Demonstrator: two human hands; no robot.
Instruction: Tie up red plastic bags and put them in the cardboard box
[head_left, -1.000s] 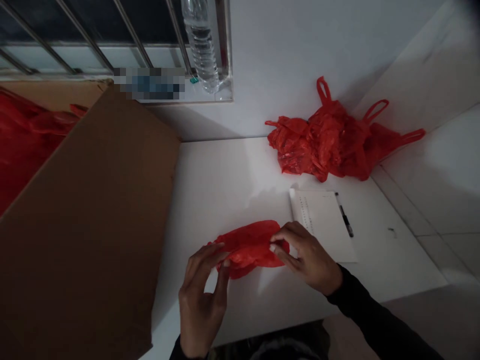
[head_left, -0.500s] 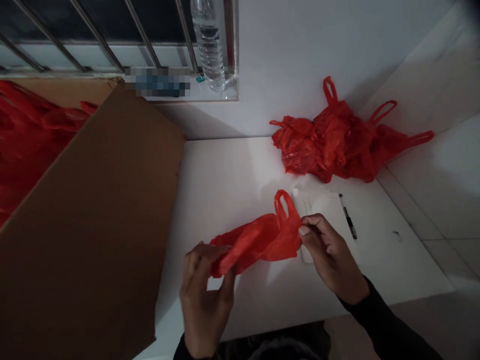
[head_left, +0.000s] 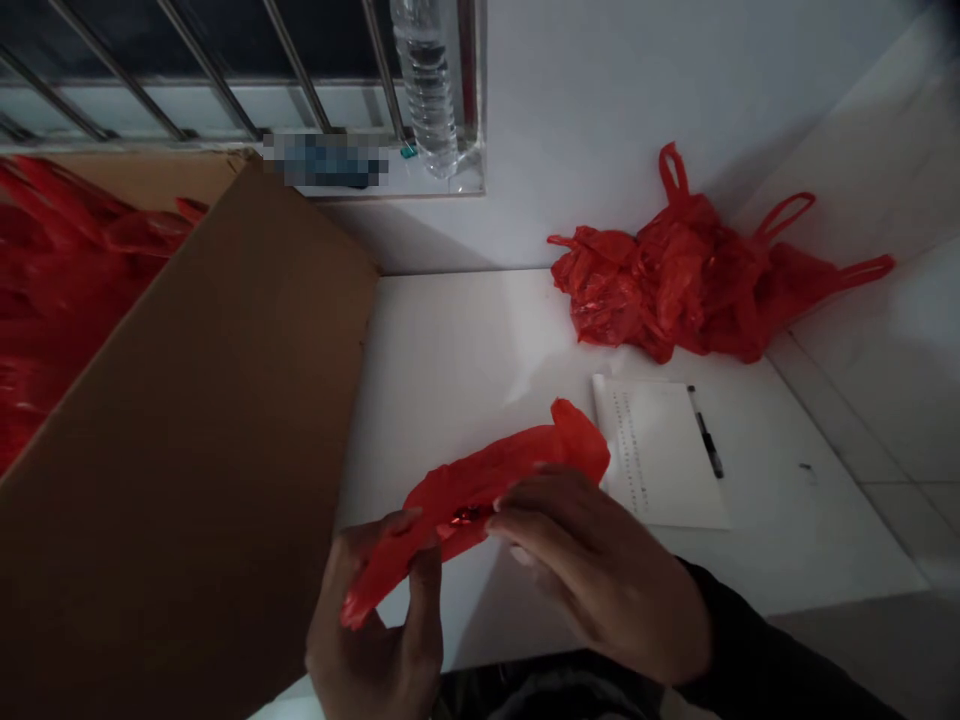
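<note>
A red plastic bag (head_left: 499, 462), folded lengthwise into a long strip, is held above the white table. My left hand (head_left: 379, 610) pinches its near left end between thumb and fingers, and a short piece of the bag sticks out past the grip. At the middle of the strip, my right hand (head_left: 600, 570) has its fingers closed on the lower edge, hiding part of it. Between the two hands, a small shiny dark red patch shows in the fold; I cannot make out what it is. The far right end of the bag curls upward.
On the white table (head_left: 442, 370), a heap of red plastic bags (head_left: 682, 280) lies against the wall. A notebook (head_left: 664, 455) and a pen (head_left: 706, 432) lie at right. A cardboard box (head_left: 195, 430) containing red bags stands at left. A water bottle (head_left: 431, 95) stands on the windowsill.
My right hand has left the bag's handle end and moved left to its middle. My left hand has moved down and left. The bag is narrower now, and its handle loop no longer shows.
</note>
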